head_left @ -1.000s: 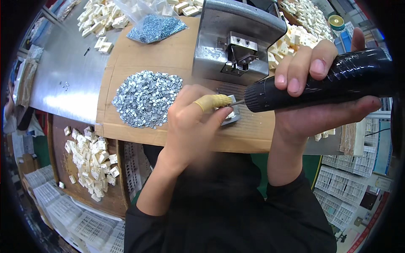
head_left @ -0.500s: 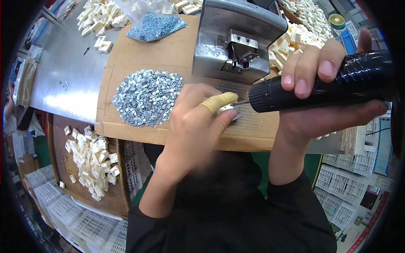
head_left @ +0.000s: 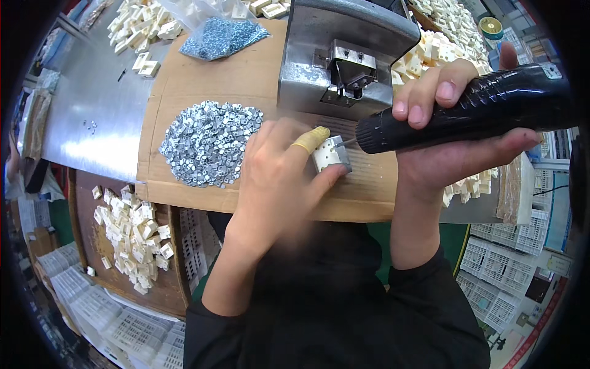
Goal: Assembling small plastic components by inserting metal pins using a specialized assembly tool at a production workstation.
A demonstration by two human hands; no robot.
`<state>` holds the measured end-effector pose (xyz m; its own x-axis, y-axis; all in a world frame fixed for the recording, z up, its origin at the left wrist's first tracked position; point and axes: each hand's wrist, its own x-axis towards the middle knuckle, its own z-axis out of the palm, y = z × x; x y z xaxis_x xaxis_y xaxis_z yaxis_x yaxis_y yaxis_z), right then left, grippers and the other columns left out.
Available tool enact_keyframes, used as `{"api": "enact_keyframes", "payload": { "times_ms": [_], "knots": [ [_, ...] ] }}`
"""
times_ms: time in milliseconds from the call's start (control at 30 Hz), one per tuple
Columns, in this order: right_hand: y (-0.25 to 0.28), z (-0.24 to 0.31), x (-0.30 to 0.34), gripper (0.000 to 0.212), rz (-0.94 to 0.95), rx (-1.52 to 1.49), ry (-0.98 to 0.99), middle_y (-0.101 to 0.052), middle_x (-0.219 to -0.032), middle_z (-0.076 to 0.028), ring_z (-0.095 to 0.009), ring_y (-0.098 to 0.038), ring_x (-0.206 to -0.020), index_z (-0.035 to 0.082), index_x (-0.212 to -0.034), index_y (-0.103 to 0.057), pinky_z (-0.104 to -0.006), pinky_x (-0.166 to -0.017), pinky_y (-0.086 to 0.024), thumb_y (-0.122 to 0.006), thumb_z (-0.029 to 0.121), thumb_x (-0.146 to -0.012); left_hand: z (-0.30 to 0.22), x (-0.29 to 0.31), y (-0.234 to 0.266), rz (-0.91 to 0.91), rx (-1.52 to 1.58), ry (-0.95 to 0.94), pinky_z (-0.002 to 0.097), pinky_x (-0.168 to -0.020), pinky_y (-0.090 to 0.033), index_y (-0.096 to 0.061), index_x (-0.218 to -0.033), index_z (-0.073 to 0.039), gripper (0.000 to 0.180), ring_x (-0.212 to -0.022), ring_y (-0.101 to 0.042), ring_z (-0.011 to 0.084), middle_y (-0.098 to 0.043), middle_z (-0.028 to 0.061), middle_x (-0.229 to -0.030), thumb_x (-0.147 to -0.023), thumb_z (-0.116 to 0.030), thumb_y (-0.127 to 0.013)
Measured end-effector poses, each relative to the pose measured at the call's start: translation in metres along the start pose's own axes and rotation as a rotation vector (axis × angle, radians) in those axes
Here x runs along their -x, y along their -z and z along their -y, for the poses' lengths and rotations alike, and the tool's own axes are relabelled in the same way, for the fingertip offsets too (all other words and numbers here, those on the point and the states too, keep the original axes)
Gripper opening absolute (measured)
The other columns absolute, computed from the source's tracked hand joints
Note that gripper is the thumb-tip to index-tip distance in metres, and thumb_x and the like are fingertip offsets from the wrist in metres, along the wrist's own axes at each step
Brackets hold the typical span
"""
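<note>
A small cream plastic block [head_left: 326, 158] with holes in its face is pinched between the thumb and forefinger of my left hand [head_left: 270, 166], just above the cardboard. That forefinger wears a yellow finger cover [head_left: 312, 140]. A grey piece shows at the block's right side. My right hand [head_left: 436, 163] is wrapped round a black electric screwdriver [head_left: 396, 131], which lies nearly level. Its thin bit points left and reaches the block's upper right edge; whether it sits in a hole I cannot tell. A pile of small square metal nuts [head_left: 212, 144] lies left of my left hand.
Cardboard [head_left: 178, 80] covers the metal bench. A grey metal machine [head_left: 301, 80] stands just beyond my hands. At the back are a bag of small bluish metal parts [head_left: 221, 40] and heaps of cream blocks [head_left: 442, 55]. More blocks [head_left: 138, 237] fill a wooden tray at lower left.
The screwdriver and my right hand have shifted slightly left and up. My left fingers have moved apart somewhat, and more of the block's holed face now shows.
</note>
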<state>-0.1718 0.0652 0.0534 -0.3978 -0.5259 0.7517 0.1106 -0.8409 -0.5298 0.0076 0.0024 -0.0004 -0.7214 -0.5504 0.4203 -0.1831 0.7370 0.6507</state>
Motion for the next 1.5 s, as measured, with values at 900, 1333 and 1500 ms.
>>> {"api": "enact_keyframes", "payload": {
  "times_ms": [900,1333,1500],
  "knots": [
    [-0.002,-0.017,-0.002,0.095,0.189,0.016,-0.066,-0.056,-0.079,-0.012,-0.02,-0.056,-0.053,0.015,-0.156,-0.026,-0.0358,-0.048,-0.052,-0.034,0.085,-0.092,0.003,-0.022,0.01,0.202,-0.415,-0.255,0.0363,-0.071,-0.046,-0.068,-0.076,-0.009,0.043,-0.072,-0.063,0.0222,-0.06,0.002,-0.069,-0.075,-0.05,-0.081],
    [-0.018,-0.023,0.003,0.113,0.019,0.077,-0.198,-0.056,-0.071,-0.011,-0.019,-0.055,-0.048,0.004,-0.144,-0.034,-0.0297,-0.044,-0.05,-0.032,0.097,-0.08,0.002,-0.015,0.0,0.145,-0.278,-0.221,0.0387,-0.066,-0.047,-0.065,-0.074,-0.009,0.033,-0.069,-0.066,0.0256,-0.06,0.005,-0.07,-0.072,-0.037,-0.083],
    [-0.02,-0.01,-0.061,0.082,0.174,0.092,-1.245,-0.061,-0.075,-0.011,-0.022,-0.061,-0.06,0.001,-0.115,-0.052,-0.0285,-0.056,-0.052,-0.045,0.079,-0.089,-0.002,-0.011,-0.005,0.101,-0.308,-0.158,0.0386,-0.063,-0.047,-0.063,-0.071,-0.009,0.035,-0.065,-0.063,0.0255,-0.057,0.005,-0.068,-0.075,-0.038,-0.081]
  ]
}}
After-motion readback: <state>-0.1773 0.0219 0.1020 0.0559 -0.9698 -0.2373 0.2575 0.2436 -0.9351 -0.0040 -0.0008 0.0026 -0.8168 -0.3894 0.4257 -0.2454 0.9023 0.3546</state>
